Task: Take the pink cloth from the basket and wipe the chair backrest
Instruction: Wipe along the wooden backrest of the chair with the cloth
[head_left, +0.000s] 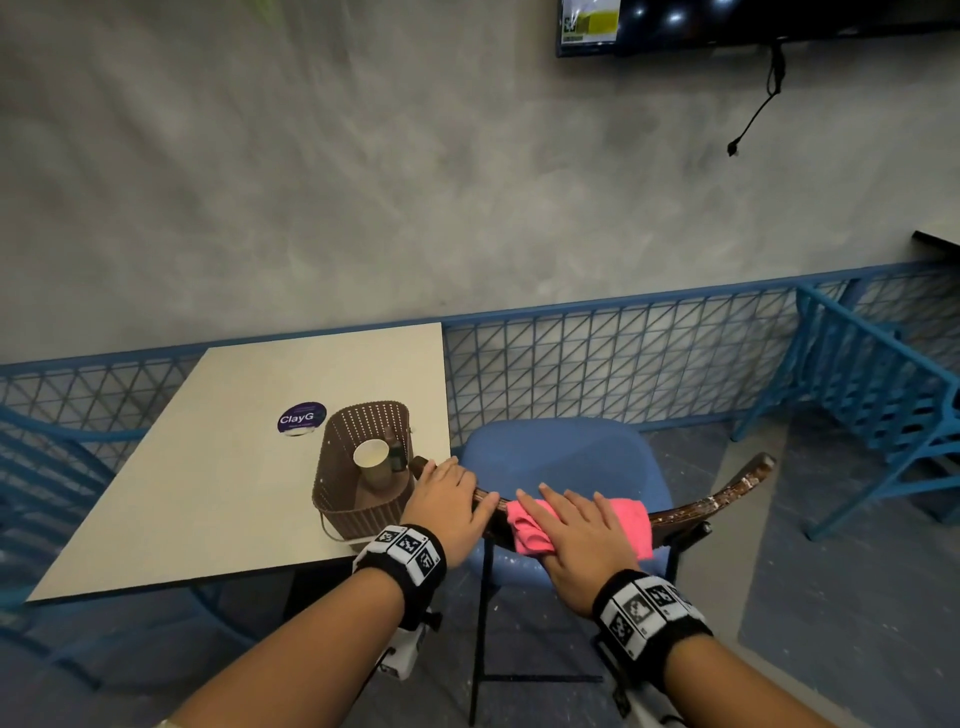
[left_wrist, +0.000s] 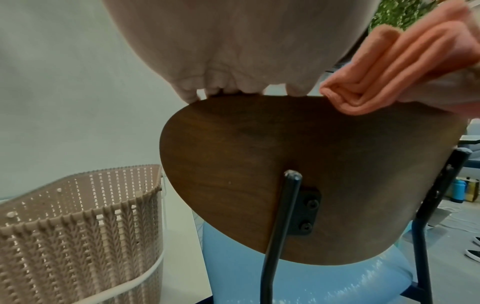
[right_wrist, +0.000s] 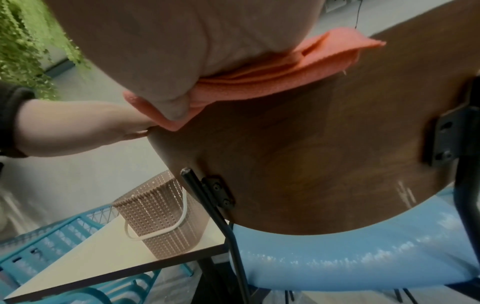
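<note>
The pink cloth (head_left: 631, 525) is draped over the top edge of the brown wooden chair backrest (head_left: 727, 499). My right hand (head_left: 566, 519) lies on the cloth with its fingers over the front of the backrest. In the right wrist view its thumb presses the cloth (right_wrist: 298, 67) against the rear of the backrest (right_wrist: 311, 144). My left hand (head_left: 447, 493) grips the left end of the backrest, fingers curled over the top edge (left_wrist: 259, 164). The brown perforated basket (head_left: 358, 499) stands on the table corner just left of the chair.
The basket holds a paper cup (head_left: 371, 457) and a dark bottle (head_left: 397, 452). The white table (head_left: 208, 467) bears a purple sticker (head_left: 301, 418). The blue chair seat (head_left: 561, 452) faces a blue mesh railing (head_left: 623, 353). Blue chairs (head_left: 883, 389) stand at right and left.
</note>
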